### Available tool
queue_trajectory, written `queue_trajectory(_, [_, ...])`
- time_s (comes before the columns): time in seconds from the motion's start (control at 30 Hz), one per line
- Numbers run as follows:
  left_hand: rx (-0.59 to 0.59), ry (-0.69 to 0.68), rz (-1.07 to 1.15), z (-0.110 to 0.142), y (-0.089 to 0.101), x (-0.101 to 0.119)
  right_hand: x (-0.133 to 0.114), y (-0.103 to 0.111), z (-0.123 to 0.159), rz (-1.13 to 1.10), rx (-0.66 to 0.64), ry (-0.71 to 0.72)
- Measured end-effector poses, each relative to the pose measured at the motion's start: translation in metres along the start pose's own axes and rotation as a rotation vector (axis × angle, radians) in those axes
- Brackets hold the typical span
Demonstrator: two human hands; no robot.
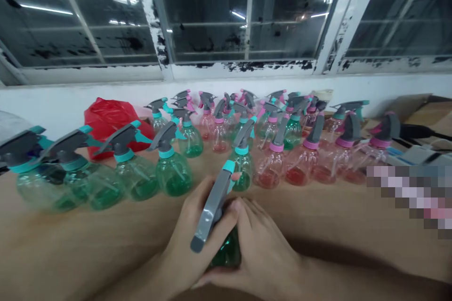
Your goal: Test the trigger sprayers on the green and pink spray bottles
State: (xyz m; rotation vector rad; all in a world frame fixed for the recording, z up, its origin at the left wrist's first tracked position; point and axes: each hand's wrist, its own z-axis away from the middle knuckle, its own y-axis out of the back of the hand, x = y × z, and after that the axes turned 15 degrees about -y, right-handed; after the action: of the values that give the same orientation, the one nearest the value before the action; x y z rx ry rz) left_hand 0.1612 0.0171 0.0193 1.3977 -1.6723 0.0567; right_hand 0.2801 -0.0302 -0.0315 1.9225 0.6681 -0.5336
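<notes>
Close in front of me is a green spray bottle (228, 250) with a grey trigger head and a teal nozzle tip. My left hand (192, 225) wraps around the neck, just under the spray head. Lower down, my right hand (263, 244) is closed around the bottle's body from the right. Its collar is hidden by my fingers. Just beyond my hands stands another green spray bottle (243, 164), with a row of green spray bottles (173, 176) to the left and pink spray bottles (270, 171) to the right.
More spray bottles crowd the back of the wooden table (106, 249) below the windows. A red plastic bag (109, 115) sits at the back left. Cardboard (429, 110) and dark cables (420, 130) lie at the right. A pixelated patch covers part of the right side.
</notes>
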Motion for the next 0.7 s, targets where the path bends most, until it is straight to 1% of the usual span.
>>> queue_trajectory(0.07, [0.006,-0.008,0.018,-0.004,-0.004,-0.005,0.007,0.000,-0.002,0.013,0.046,0.035])
queue_trajectory(0.13, [0.016,-0.034,0.010,-0.009,-0.006,-0.009,0.015,0.002,-0.003,0.019,0.047,0.067])
queue_trajectory(0.2, [0.017,-0.081,-0.019,-0.015,-0.006,-0.012,0.026,0.006,-0.002,0.022,-0.002,0.123])
queue_trajectory(0.3, [0.010,-0.131,-0.070,-0.023,-0.003,-0.016,0.048,0.013,0.000,0.054,-0.123,0.190])
queue_trajectory(0.4, [0.008,-0.111,-0.099,-0.028,-0.001,-0.019,0.070,0.020,0.003,0.146,-0.242,0.164])
queue_trajectory(0.5, [0.008,-0.102,-0.080,-0.030,0.000,-0.023,0.083,0.023,0.005,0.176,-0.335,0.124])
queue_trajectory(0.63, [-0.035,-0.118,-0.071,-0.031,0.002,-0.026,0.087,0.022,0.006,0.149,-0.360,0.074])
queue_trajectory(0.7, [-0.038,-0.142,-0.092,-0.031,0.002,-0.025,0.087,0.021,0.006,0.151,-0.363,0.070])
